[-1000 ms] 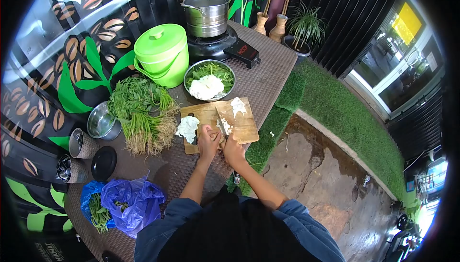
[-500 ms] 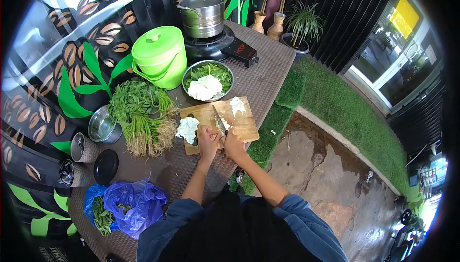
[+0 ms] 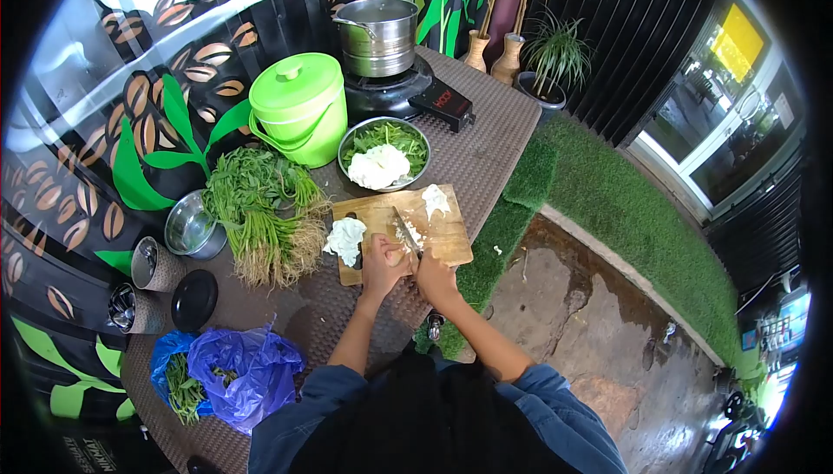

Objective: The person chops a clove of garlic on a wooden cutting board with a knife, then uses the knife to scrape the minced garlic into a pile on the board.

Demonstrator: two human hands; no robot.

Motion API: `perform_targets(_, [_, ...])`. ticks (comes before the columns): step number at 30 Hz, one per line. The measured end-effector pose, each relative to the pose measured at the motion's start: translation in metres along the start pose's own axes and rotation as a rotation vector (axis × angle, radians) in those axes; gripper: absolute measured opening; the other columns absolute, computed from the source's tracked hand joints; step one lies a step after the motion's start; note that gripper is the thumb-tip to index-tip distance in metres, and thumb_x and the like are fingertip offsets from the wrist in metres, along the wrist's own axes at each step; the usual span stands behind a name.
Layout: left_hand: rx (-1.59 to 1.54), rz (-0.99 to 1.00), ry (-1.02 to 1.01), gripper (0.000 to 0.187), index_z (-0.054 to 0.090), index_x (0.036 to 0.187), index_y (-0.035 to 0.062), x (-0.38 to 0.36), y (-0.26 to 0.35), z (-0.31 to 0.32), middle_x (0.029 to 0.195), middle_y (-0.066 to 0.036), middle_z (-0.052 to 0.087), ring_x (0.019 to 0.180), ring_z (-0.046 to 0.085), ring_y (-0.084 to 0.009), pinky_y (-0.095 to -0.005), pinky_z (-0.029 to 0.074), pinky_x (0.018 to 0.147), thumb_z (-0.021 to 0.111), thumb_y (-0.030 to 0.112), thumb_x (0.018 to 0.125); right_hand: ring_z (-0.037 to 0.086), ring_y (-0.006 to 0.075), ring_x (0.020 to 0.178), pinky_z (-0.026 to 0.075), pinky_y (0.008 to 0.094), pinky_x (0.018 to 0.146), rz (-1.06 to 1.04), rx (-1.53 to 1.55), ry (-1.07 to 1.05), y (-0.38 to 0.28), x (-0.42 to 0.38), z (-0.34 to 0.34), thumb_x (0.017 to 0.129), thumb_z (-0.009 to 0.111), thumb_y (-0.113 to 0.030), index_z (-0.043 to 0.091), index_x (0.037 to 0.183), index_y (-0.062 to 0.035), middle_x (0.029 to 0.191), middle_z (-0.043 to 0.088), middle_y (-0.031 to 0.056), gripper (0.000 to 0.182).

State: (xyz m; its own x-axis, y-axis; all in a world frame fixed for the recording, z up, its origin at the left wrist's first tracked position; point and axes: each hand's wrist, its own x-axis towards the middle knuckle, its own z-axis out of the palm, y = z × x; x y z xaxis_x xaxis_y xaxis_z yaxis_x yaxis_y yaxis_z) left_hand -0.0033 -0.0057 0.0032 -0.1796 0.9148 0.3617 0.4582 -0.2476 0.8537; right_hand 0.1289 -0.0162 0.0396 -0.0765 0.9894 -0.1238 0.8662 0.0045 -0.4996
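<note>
My right hand [image 3: 436,279] grips a knife [image 3: 406,233], its blade pointing away from me over the wooden cutting board [image 3: 453,233]. Close to the blade's left side, my left hand [image 3: 380,268] is closed with its fingertips low on the board; what they pinch is too small to make out. Finely chopped white bits [image 3: 417,236] lie around the blade. On the board's far right corner rests a white crumpled piece [image 3: 435,202], and a larger pale crumpled piece [image 3: 346,241] sits at its left edge.
Behind the board stands a metal bowl [image 3: 425,146] of cut greens topped by a white crumpled bundle [image 3: 379,167]. Rooted greens [image 3: 269,214] lie left. A green lidded bucket [image 3: 299,114], a pot [image 3: 377,40] on a burner, an empty-looking bowl [image 3: 193,224] and blue bags [image 3: 247,374] stand around.
The camera view has shifted slightly. My right hand and the knife have moved a little toward me and right, so the blade sits slightly farther from my left fingers.
</note>
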Motion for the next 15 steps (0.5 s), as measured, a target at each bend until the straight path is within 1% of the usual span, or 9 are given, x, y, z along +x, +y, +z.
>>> perform_targets(1, [-0.013,0.014,-0.026,0.043,0.039,0.097,0.0059,0.001,-0.001,-0.002,0.081,-0.008,0.068,0.063,0.057,-0.0207,-0.0319,0.045,0.058,0.076,0.014,0.076,0.064,0.0469,0.084,0.051,0.0529,0.076,0.025,0.016,0.022,0.001,-0.006,0.001,0.092,0.048,-0.033,0.045,0.102,0.0035,0.090,0.062,0.0327,0.038])
perform_targets(3, [-0.026,0.024,-0.054,0.042,0.040,0.098,0.0055,-0.001,-0.003,-0.001,0.084,-0.008,0.069,0.064,0.057,-0.0209,-0.0312,0.045,0.060,0.075,0.012,0.076,0.064,0.0473,0.084,0.051,0.0536,0.076,0.005,0.010,0.038,0.004,-0.005,0.007,0.092,0.048,-0.033,0.045,0.103,0.0027,0.090,0.063,0.0325,0.037])
perform_targets(5, [-0.005,-0.051,-0.054,0.037,0.042,0.098,0.0050,0.000,-0.006,0.002,0.084,-0.008,0.069,0.065,0.058,-0.0197,-0.0299,0.046,0.062,0.073,0.010,0.078,0.064,0.0471,0.083,0.051,0.0543,0.075,0.007,0.036,-0.025,0.002,0.002,0.001,0.092,0.050,-0.032,0.045,0.104,0.0024,0.089,0.062,0.0324,0.037])
perform_targets(6, [-0.005,-0.051,-0.059,0.037,0.042,0.098,0.0050,-0.001,-0.007,0.003,0.084,-0.008,0.069,0.065,0.058,-0.0197,-0.0299,0.046,0.062,0.073,0.010,0.078,0.064,0.0471,0.083,0.051,0.0543,0.075,0.011,0.037,-0.025,0.003,0.005,-0.002,0.092,0.050,-0.032,0.045,0.104,0.0024,0.089,0.062,0.0324,0.037])
perform_targets(8, [-0.013,-0.014,-0.032,0.031,0.046,0.095,0.0044,0.000,-0.010,0.004,0.084,-0.007,0.069,0.063,0.056,-0.0179,-0.0292,0.045,0.061,0.072,0.009,0.079,0.064,0.0471,0.083,0.050,0.0550,0.076,0.005,0.020,-0.082,0.005,0.010,-0.008,0.092,0.049,-0.032,0.045,0.104,0.0024,0.087,0.063,0.0319,0.037])
perform_targets(12, [-0.098,-0.036,0.012,0.027,0.048,0.090,0.0041,0.000,-0.006,0.006,0.083,-0.007,0.069,0.060,0.052,-0.0164,-0.0291,0.043,0.058,0.072,0.010,0.080,0.064,0.0463,0.085,0.051,0.0535,0.076,0.039,0.020,-0.077,-0.008,-0.010,-0.007,0.092,0.048,-0.031,0.046,0.104,0.0036,0.087,0.063,0.0319,0.037])
perform_targets(14, [0.003,-0.104,-0.016,0.026,0.048,0.089,0.0044,-0.002,-0.010,0.008,0.080,-0.006,0.068,0.059,0.050,-0.0152,-0.0295,0.042,0.057,0.072,0.010,0.080,0.064,0.0456,0.087,0.052,0.0509,0.076,0.084,-0.007,-0.061,-0.015,-0.018,0.001,0.092,0.047,-0.031,0.046,0.105,0.0052,0.088,0.063,0.0322,0.039])
perform_targets(15, [0.003,-0.102,-0.016,0.026,0.048,0.089,0.0044,-0.001,-0.010,0.008,0.080,-0.006,0.068,0.059,0.050,-0.0152,-0.0295,0.042,0.057,0.072,0.010,0.080,0.064,0.0456,0.087,0.052,0.0509,0.076,0.084,-0.006,-0.060,-0.013,-0.015,0.003,0.092,0.047,-0.031,0.046,0.105,0.0052,0.088,0.063,0.0322,0.039])
